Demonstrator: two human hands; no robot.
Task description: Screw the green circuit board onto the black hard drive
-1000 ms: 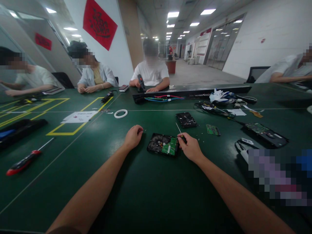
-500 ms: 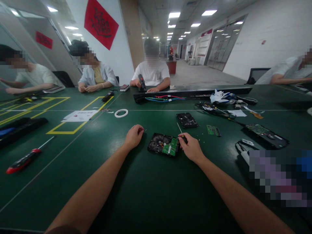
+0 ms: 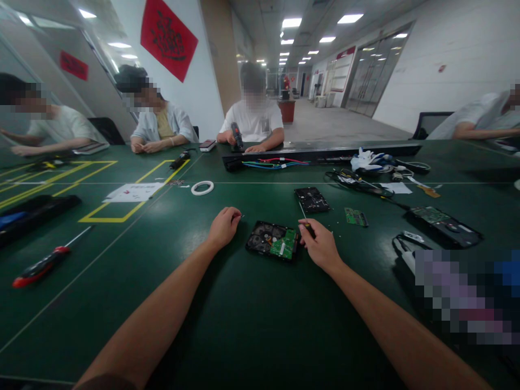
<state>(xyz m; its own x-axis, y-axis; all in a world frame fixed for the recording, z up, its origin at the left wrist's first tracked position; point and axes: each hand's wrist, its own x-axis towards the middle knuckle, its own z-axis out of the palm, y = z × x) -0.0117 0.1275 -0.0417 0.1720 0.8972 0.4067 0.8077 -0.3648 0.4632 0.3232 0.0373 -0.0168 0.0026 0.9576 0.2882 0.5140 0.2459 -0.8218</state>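
Note:
A hard drive [image 3: 263, 238] with a green circuit board [image 3: 284, 245] on it lies on the table between my hands. At its left my left hand [image 3: 225, 226] is closed in a pinch, with a tiny bright, screw-like metal piece [image 3: 242, 216] at the fingertips. My right hand [image 3: 322, 242] is wrapped round a small screwdriver [image 3: 310, 229] beside the drive's right end. The screwdriver's thin shaft points up and away from me, clear of that drive. Behind it sits a second, black hard drive [image 3: 312, 200].
Tiny screws [image 3: 338, 222] and a loose circuit board [image 3: 356, 217] lie to the right. Farther right are another drive [image 3: 444, 226] and cables [image 3: 353, 182]. A red-black screwdriver [image 3: 46, 264] and a tape roll [image 3: 202, 188] lie leftward. Across the table a person [image 3: 252, 122] holds a power tool.
My right hand has turned the screwdriver slightly, so its shaft stands more upright and its tip has shifted right. My left hand and the drive have barely moved.

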